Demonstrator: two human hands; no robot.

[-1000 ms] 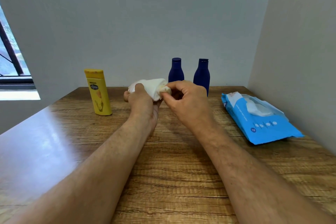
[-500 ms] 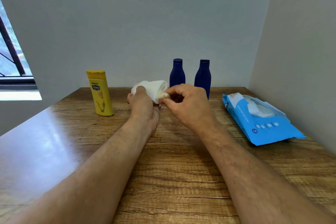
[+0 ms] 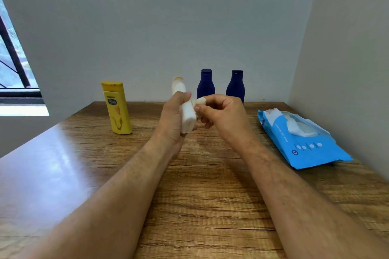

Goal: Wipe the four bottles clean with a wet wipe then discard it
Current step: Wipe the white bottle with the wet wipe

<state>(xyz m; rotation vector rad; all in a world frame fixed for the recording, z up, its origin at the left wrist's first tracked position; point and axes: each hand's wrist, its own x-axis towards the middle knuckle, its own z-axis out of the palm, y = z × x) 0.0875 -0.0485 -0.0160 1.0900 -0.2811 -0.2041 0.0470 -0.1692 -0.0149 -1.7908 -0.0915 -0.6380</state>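
Left hand [image 3: 172, 120] grips white bottle [image 3: 185, 107] near upright above wooden table [image 3: 200, 195]; right hand [image 3: 223, 113] pinches wet wipe [image 3: 201, 101] against it; yellow bottle [image 3: 116, 107], two blue bottles [image 3: 205, 84] stand behind; wipes pack [image 3: 301, 141] right

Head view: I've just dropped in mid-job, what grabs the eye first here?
The two hands meet at centre above the wooden table: the left hand holds a white bottle raised and tilted, while the right hand pinches a small wad of wet wipe against it. A yellow bottle stands at left, two dark blue bottles stand by the back wall, and a blue wipe pack lies at right.
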